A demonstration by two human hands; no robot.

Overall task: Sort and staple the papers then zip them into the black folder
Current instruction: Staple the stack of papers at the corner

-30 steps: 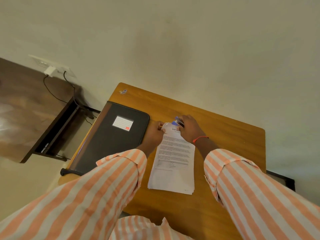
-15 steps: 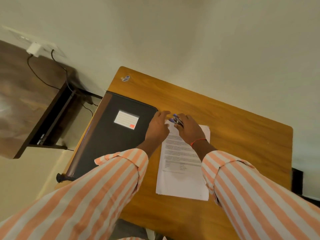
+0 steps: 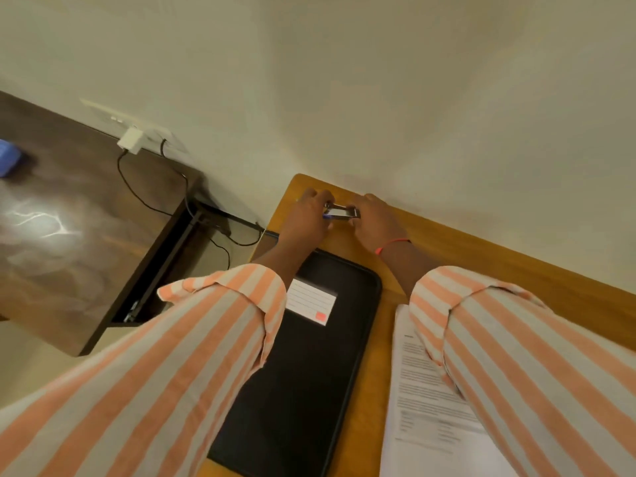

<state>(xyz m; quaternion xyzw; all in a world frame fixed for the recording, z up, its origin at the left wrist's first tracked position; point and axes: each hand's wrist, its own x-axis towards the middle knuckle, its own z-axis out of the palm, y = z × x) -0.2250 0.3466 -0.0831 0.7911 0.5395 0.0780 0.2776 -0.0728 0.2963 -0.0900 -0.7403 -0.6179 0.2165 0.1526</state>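
Observation:
Both my hands are at the far left corner of the wooden table (image 3: 481,256), holding a small metal stapler (image 3: 340,212) between them. My left hand (image 3: 304,220) grips its left end and my right hand (image 3: 373,222) grips its right end. The stapler looks swung open, with a blue part showing at the left. The black zip folder (image 3: 309,380) with a white label lies closed under my forearms. A stack of printed papers (image 3: 423,401) lies to the right of the folder, partly hidden by my right sleeve.
The table's far edge meets the cream wall. To the left stands a lower dark wooden desk (image 3: 69,242) with a wall socket, a white charger (image 3: 130,141) and black cables running into the gap beside the table.
Both hands left the top of the papers and moved to the table's far left corner with the stapler, now held in both hands. The camera view shifted right and closer.

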